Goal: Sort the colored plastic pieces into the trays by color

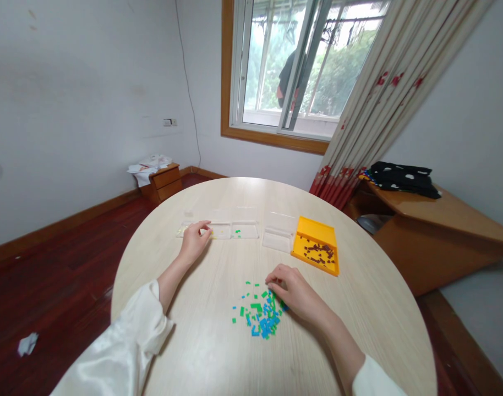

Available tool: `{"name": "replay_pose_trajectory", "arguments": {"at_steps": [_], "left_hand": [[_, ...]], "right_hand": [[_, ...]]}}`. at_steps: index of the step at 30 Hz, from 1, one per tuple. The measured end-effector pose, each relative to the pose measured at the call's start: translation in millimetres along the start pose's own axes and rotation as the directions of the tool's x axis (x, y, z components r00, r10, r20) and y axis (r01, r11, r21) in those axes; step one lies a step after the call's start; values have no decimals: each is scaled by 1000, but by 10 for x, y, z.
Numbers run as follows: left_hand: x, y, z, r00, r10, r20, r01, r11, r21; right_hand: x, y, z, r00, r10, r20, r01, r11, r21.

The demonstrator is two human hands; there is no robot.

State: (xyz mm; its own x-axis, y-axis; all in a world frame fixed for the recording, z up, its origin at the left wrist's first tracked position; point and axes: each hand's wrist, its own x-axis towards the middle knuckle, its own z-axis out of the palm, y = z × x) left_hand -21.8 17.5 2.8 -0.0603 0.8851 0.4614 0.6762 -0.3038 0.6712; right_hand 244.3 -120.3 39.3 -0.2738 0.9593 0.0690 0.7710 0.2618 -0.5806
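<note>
My left hand (194, 243) is over the clear plastic boxes at the left, thumb and forefinger brought together. Whatever they pinch is too small to make out. A few yellow bits show in the clear box (223, 236) beneath its fingertips. Beside it, another clear box (251, 233) contains a few green pieces. On the table, a loose heap of small blue and green plastic building bricks (264, 316) lies scattered. My right hand (295, 290) rests at the heap's upper right edge, fingers curled together, their tips hiding anything between them.
Right of centre stands a clear lidded box (276, 242), lid raised. An open yellow box (317, 268) next to it holds many dark brown pieces. The round table (202, 341) carries everything. Beyond it are a drawer cabinet (169, 184) and a wooden desk (453, 220).
</note>
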Motion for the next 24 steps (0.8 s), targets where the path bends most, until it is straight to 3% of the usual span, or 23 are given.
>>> {"name": "replay_pose_trajectory", "arguments": {"at_steps": [6, 12, 17, 24], "left_hand": [[-45, 62, -21, 998, 26, -48, -28, 999, -42], [-110, 153, -21, 999, 44, -21, -46, 992, -120], [-202, 277, -13, 995, 85, 56, -75, 985, -156], [-412, 475, 75, 949, 187, 255, -141, 972, -189]], "right_hand": [[5, 50, 14, 999, -13, -41, 13, 1000, -8], [-7, 35, -43, 999, 32, 29, -32, 999, -18], [-27, -12, -74, 997, 18, 81, -16, 1000, -24], [-13, -32, 73, 999, -54, 2, 54, 998, -17]]}}
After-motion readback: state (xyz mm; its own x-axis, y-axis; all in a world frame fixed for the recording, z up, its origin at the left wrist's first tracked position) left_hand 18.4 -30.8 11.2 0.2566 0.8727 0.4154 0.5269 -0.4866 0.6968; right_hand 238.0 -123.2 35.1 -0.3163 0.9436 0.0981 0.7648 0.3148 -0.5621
